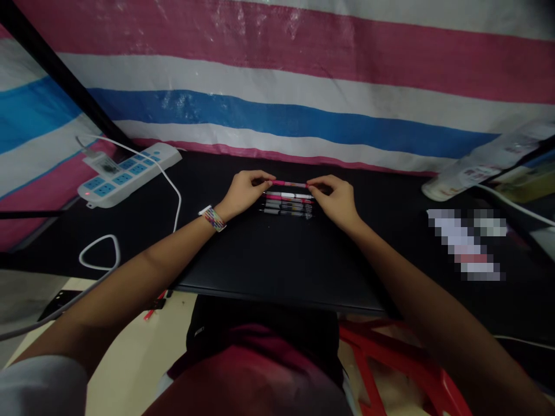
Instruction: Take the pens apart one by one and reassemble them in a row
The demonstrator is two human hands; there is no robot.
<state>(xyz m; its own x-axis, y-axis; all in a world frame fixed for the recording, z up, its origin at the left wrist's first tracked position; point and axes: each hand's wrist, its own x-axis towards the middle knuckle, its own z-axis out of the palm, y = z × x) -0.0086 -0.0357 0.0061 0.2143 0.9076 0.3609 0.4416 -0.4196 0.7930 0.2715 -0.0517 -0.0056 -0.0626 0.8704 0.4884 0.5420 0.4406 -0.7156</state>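
A pink pen (289,184) lies crosswise between my two hands. My left hand (245,189) pinches its left end between thumb and fingers. At the other end, my right hand (336,196) grips the tip the same way. Just nearer to me, several pens lie side by side in a stack of rows on the black table: a white and pink one (288,196) at the back, then dark, clear-barrelled pens (286,209) in front. Whether the pink pen touches the table, I cannot tell. A colourful woven band circles my left wrist.
On the left, a white power strip (134,176) with blue sockets holds a plugged-in charger (104,163), its white cable (177,199) trailing over the black table (277,260). A clear plastic bottle (472,170) lies tilted at the right. A striped tarp (277,81) hangs behind.
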